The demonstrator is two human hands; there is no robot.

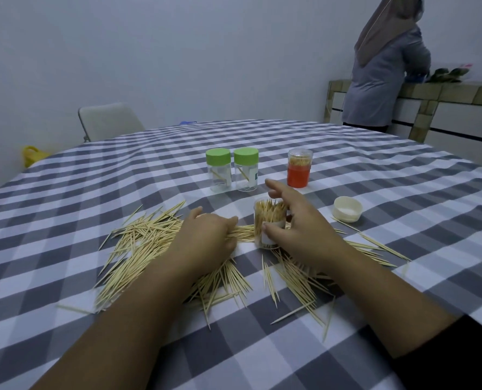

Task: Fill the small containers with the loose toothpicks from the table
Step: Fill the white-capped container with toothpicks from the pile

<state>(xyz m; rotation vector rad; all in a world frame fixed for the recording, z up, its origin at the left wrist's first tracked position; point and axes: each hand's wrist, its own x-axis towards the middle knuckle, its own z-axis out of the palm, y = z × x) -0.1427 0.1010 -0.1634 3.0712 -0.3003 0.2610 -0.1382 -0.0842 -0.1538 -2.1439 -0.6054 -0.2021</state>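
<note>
- Wooden loose toothpicks [138,243] lie gathered under the left hand [206,237], closed on a bundle.
- Right hand [298,220] clasps the open clear plastic container [268,223], nearly full, on the checked counter [65,192].
- Orange-banded container [299,171] looks full; two green-lidded jars [232,170] near-empty; most toothpicks remain.

Open container [269,223] upright, nearly full; toothpicks [138,243] scattered (pale wood).

Left hand [206,240] fingers curled down, apparently gripping, right hand [298,226] fingers spread, thumb forward
</note>
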